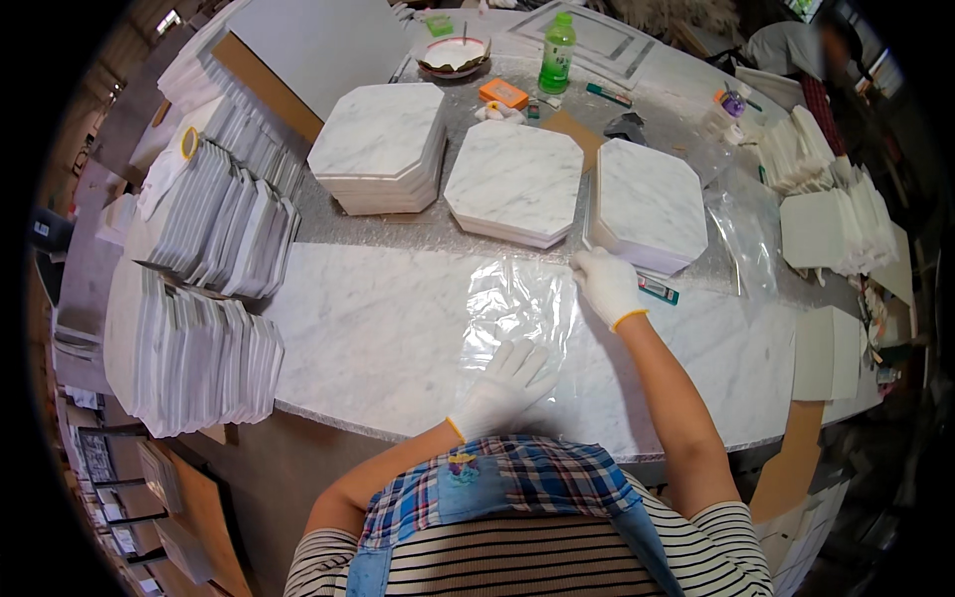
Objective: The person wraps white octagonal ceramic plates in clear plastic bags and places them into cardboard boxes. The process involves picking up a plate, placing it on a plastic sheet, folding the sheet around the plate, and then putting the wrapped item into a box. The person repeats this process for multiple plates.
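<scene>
A clear plastic bag (517, 303) lies flat on the white marble slab in front of me. My left hand (505, 386), in a white glove, rests on the bag's near part with its fingers stretched out. At the bag's far right corner, my gloved right hand (609, 287) is closed, its fingertips pinching the plastic. Just beyond that hand stands the right stack of white marble tiles (652, 194) with clipped corners. The middle tile stack (514, 174) and the left tile stack (383, 129) stand farther back, beside it.
Many tiles on edge (209, 348) line the left side. More pale tiles (836, 229) stand at the right. A green bottle (558, 55), a bowl (455, 55), an orange box (503, 94) and a cutter (657, 290) lie about. Another person (796, 50) is at far right.
</scene>
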`<control>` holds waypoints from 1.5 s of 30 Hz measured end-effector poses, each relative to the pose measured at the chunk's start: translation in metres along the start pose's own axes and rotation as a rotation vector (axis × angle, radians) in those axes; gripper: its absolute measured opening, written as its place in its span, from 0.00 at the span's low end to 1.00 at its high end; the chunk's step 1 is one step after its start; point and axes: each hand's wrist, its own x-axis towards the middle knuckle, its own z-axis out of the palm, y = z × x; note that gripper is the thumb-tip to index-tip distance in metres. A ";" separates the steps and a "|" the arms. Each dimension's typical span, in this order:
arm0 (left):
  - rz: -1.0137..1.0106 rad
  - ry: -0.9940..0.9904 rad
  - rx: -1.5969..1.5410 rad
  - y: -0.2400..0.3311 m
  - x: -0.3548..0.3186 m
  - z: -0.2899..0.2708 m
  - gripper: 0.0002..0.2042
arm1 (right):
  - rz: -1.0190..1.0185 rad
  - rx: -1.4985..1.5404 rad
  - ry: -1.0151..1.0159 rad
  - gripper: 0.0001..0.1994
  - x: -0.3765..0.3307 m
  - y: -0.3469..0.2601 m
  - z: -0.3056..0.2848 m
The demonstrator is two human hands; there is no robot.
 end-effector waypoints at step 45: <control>0.092 -0.199 0.036 0.009 0.058 0.006 0.35 | 0.140 -0.041 0.224 0.17 -0.096 0.046 -0.017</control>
